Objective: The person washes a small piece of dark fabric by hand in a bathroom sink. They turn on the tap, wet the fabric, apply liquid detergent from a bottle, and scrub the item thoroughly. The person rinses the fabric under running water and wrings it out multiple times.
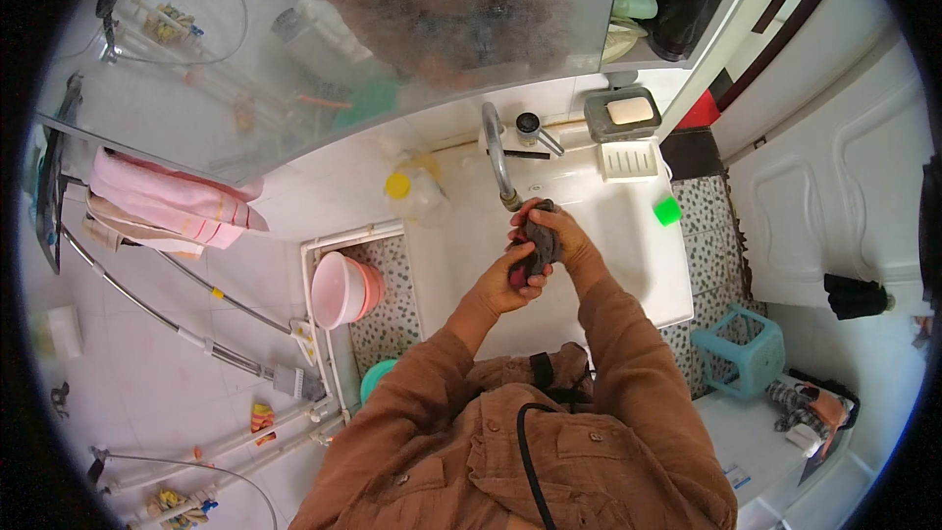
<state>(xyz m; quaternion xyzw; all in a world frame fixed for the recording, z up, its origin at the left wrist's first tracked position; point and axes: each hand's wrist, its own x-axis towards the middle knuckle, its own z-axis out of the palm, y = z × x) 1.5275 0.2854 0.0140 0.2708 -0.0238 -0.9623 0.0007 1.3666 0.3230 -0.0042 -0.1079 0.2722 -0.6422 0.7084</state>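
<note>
Across the top, can see first a large, slightly hazy mirror. Below, can see a white rectangular washbasin. At far left, can find a hanging pink towel; at right, a light-blue plastic stool. At the back of the washbasin, can see a curved metal faucet. Just below its spout, can see the left hand with fingers closed around the lower part of a dark cloth, and the right hand with firm grip on the upper part. So, over the washbasin, can find this cloth bunched between both hands, with a small reddish patch (exact kind of cloth not clear). Near the back right corner, can see a grey soap dish, then a cream soap bar on it, and, near the right edge, a bright green block.
</note>
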